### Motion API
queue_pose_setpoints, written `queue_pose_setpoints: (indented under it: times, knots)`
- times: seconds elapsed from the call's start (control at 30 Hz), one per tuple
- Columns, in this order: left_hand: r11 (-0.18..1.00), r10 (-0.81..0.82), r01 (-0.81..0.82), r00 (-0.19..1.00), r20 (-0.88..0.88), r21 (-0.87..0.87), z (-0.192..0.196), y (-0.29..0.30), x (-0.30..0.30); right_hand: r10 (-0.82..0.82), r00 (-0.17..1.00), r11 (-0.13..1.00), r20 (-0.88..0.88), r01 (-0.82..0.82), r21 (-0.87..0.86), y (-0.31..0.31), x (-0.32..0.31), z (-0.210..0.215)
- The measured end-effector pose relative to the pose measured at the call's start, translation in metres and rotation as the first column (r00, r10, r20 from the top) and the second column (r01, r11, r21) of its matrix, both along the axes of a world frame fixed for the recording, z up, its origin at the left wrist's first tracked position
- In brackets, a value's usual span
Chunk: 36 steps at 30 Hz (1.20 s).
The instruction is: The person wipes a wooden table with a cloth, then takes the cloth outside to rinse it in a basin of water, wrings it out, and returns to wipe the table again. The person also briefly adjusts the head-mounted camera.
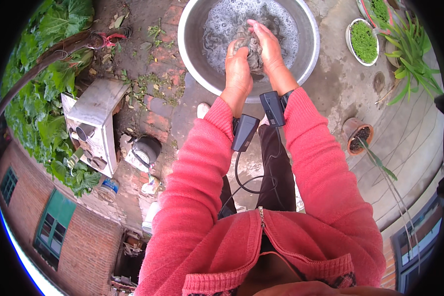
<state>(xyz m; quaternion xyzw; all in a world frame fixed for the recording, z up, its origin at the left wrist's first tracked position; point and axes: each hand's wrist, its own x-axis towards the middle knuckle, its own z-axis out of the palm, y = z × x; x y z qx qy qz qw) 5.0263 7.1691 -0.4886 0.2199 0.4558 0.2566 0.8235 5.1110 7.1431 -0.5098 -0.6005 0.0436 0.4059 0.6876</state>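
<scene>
A round metal basin (194,47) of foamy, greyish water (218,27) stands on the ground at the top of the view. Over it, both my arms reach in from below. A bunched, wet grey cloth (252,53) is squeezed between my two hands. My left hand (237,70) closes around its left side, with the thumb on top. On the opposite side, my right hand (270,48) presses against the cloth, fingers pointing away from me. More grey fabric seems to float in the suds beyond, though foam blurs its edges.
Black devices (245,132) with a cable are strapped at my wrists. At right are a white planter (364,43) of small greens, a spiky plant (412,56) and a terracotta pot (356,137). A dark kettle (146,149) and a worn metal-topped cabinet (97,103) stand left.
</scene>
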Motion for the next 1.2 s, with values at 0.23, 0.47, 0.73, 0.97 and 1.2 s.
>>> queue_pose_setpoints:
  times: [0.23,0.47,0.73,0.97,1.2]
  knots:
    - [0.989,0.026,-0.026,1.000,-0.003,-0.145,0.006,0.023,-0.004,0.276,0.405,0.961,0.872,-0.102,-0.257,-0.029,-0.049,0.028]
    - [0.486,-0.194,0.457,0.888,-0.418,0.745,0.018,-0.013,-0.004,-0.012,0.946,0.992,-0.323,0.052,0.115,-0.019,-0.007,0.039]
    - [-0.147,-0.071,0.459,0.879,-0.472,0.876,0.010,0.016,0.004,-0.028,0.817,0.964,-0.575,0.174,0.200,-0.030,-0.007,0.035]
    - [-0.100,-0.012,0.496,0.866,-0.500,0.862,0.018,0.014,0.013,-0.045,0.798,0.963,-0.601,0.194,0.187,-0.033,-0.013,0.006]
    - [-0.077,-0.010,0.493,0.868,-0.496,0.866,0.021,0.012,0.016,-0.096,0.759,0.972,-0.644,0.212,0.105,-0.033,-0.018,-0.015]
